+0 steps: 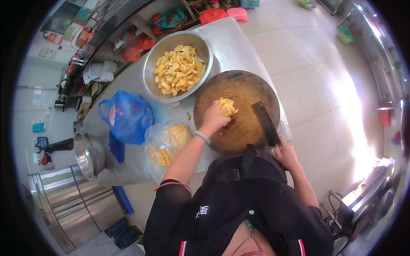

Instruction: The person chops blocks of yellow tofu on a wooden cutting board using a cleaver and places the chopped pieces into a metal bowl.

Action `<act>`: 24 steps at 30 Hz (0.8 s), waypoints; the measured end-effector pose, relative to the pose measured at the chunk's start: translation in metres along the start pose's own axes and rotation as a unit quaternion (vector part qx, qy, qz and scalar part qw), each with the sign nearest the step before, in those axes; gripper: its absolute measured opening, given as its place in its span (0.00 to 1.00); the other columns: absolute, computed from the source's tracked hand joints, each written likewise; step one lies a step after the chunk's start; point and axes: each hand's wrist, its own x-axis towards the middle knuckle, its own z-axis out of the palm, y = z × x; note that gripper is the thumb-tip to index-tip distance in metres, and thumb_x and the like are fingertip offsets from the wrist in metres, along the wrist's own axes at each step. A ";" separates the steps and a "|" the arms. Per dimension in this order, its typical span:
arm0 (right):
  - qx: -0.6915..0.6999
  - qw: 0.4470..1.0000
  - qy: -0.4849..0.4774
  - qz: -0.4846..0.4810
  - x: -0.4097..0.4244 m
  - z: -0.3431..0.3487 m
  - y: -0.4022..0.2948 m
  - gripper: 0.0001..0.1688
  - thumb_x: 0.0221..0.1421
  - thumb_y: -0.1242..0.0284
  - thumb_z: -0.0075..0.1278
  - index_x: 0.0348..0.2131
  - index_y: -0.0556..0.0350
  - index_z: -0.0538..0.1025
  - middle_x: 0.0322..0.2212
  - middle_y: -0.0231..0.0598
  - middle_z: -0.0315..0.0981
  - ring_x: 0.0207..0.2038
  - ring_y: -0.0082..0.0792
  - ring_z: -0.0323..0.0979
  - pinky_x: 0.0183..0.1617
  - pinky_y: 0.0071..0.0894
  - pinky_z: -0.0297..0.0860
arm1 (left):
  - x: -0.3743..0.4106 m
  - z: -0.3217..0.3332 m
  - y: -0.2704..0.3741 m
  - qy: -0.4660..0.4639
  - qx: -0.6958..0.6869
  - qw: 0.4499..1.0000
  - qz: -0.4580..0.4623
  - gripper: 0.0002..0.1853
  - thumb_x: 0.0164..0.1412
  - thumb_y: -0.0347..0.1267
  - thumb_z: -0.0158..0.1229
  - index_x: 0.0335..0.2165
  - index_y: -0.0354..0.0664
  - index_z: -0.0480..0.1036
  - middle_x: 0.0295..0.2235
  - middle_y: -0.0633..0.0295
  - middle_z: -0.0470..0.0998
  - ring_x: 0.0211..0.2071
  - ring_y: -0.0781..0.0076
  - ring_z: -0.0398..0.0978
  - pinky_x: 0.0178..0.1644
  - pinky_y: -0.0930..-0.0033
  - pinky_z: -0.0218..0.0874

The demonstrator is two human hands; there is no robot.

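Note:
My left hand (pixel 216 117) is closed around some yellow fried tofu pieces (pixel 227 107) above the round wooden chopping block (pixel 237 137). In my right hand (pixel 286 153) is the handle of a dark cleaver (pixel 266 123), its blade over the block's right part. Beyond the block, a large steel bowl (pixel 148 84) holds many cut yellow pieces (pixel 180 68). Left of my left forearm lies a clear plastic bag (pixel 152 140) with larger yellow pieces (pixel 165 157) in and at it.
The steel table (pixel 237 38) carries a tied blue plastic bag (pixel 129 118) and, at its left end, stacked metal bowls (pixel 90 155). Small scraps lie beside the block. Shelves with bags and containers line the far side, with red (pixel 213 15) and pink (pixel 238 13) plastic stools near them.

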 end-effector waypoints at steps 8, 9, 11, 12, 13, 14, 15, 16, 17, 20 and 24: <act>-0.034 0.999 -0.023 -0.026 0.014 0.006 -0.006 0.16 0.58 0.73 0.49 0.45 0.58 0.69 0.26 0.62 0.76 0.32 0.65 0.74 0.37 0.61 0.68 | -0.005 0.012 0.037 0.064 0.109 0.990 -0.068 0.50 0.39 0.47 0.77 0.55 0.38 0.59 0.54 0.50 0.65 0.57 0.49 0.65 0.56 0.50 0.64; -0.035 0.998 -0.020 -0.038 0.017 0.007 -0.009 0.16 0.58 0.73 0.49 0.46 0.58 0.69 0.26 0.61 0.76 0.32 0.65 0.74 0.37 0.60 0.68 | -0.005 0.014 0.036 0.072 0.103 0.989 -0.074 0.51 0.38 0.47 0.77 0.55 0.38 0.59 0.54 0.50 0.65 0.57 0.48 0.64 0.56 0.50 0.64; -0.036 0.996 -0.014 -0.075 0.020 0.007 -0.021 0.16 0.58 0.74 0.49 0.46 0.58 0.70 0.26 0.59 0.76 0.31 0.63 0.75 0.36 0.59 0.69 | -0.005 0.018 0.035 0.087 0.098 0.988 -0.078 0.53 0.37 0.46 0.78 0.56 0.38 0.58 0.54 0.50 0.65 0.57 0.48 0.64 0.55 0.49 0.64; -0.036 0.995 -0.011 -0.093 0.022 0.005 -0.029 0.16 0.57 0.74 0.49 0.46 0.58 0.70 0.26 0.59 0.76 0.31 0.62 0.75 0.35 0.58 0.69 | -0.005 0.021 0.034 0.094 0.099 0.988 -0.076 0.53 0.37 0.46 0.78 0.57 0.37 0.57 0.54 0.50 0.65 0.57 0.48 0.64 0.55 0.49 0.64; -0.053 0.992 -0.022 -0.109 0.024 0.003 -0.041 0.15 0.57 0.74 0.49 0.45 0.58 0.69 0.25 0.57 0.76 0.30 0.61 0.75 0.35 0.58 0.70 | -0.007 0.022 0.033 0.100 0.100 0.987 -0.074 0.54 0.36 0.46 0.78 0.57 0.37 0.57 0.54 0.50 0.65 0.57 0.48 0.64 0.55 0.48 0.64; -0.069 0.989 -0.033 -0.125 0.029 0.000 -0.055 0.15 0.57 0.74 0.49 0.45 0.59 0.69 0.25 0.56 0.76 0.30 0.61 0.76 0.34 0.57 0.70 | -0.008 0.021 0.031 0.096 0.090 0.988 -0.075 0.56 0.36 0.46 0.79 0.58 0.36 0.56 0.54 0.50 0.65 0.58 0.47 0.64 0.56 0.48 0.64; -0.087 0.986 -0.042 -0.139 0.033 -0.002 -0.065 0.15 0.57 0.75 0.48 0.44 0.59 0.69 0.24 0.55 0.76 0.29 0.60 0.76 0.34 0.57 0.70 | -0.008 0.019 0.032 0.089 0.079 0.990 -0.073 0.58 0.35 0.46 0.79 0.59 0.36 0.55 0.55 0.50 0.65 0.58 0.47 0.63 0.57 0.48 0.63; -0.103 0.982 -0.052 -0.147 0.038 0.000 -0.070 0.14 0.57 0.75 0.48 0.44 0.60 0.68 0.24 0.55 0.76 0.29 0.60 0.76 0.33 0.57 0.71 | -0.009 0.016 0.033 0.083 0.068 0.992 -0.071 0.59 0.34 0.47 0.79 0.60 0.35 0.54 0.55 0.50 0.64 0.59 0.47 0.63 0.57 0.49 0.62; -0.120 0.979 -0.063 -0.155 0.043 0.003 -0.072 0.14 0.57 0.75 0.48 0.43 0.60 0.68 0.24 0.55 0.76 0.29 0.60 0.75 0.33 0.57 0.71 | -0.009 0.013 0.035 0.069 0.062 0.993 -0.074 0.61 0.34 0.47 0.80 0.60 0.35 0.53 0.56 0.49 0.64 0.59 0.46 0.63 0.59 0.49 0.62; -0.151 0.972 -0.078 -0.164 0.056 0.010 -0.068 0.13 0.57 0.74 0.47 0.42 0.60 0.67 0.23 0.54 0.75 0.28 0.60 0.75 0.33 0.58 0.71 | -0.015 0.001 0.039 0.055 0.056 0.994 -0.075 0.66 0.32 0.47 0.81 0.63 0.34 0.50 0.57 0.47 0.63 0.61 0.45 0.61 0.61 0.50 0.59; -0.149 0.970 -0.096 -0.164 0.064 0.009 -0.060 0.13 0.57 0.75 0.47 0.42 0.60 0.66 0.23 0.54 0.75 0.29 0.59 0.75 0.32 0.58 0.71 | -0.021 0.001 0.025 0.051 0.060 0.994 -0.080 0.69 0.30 0.47 0.81 0.63 0.31 0.47 0.59 0.45 0.61 0.62 0.45 0.59 0.63 0.53 0.58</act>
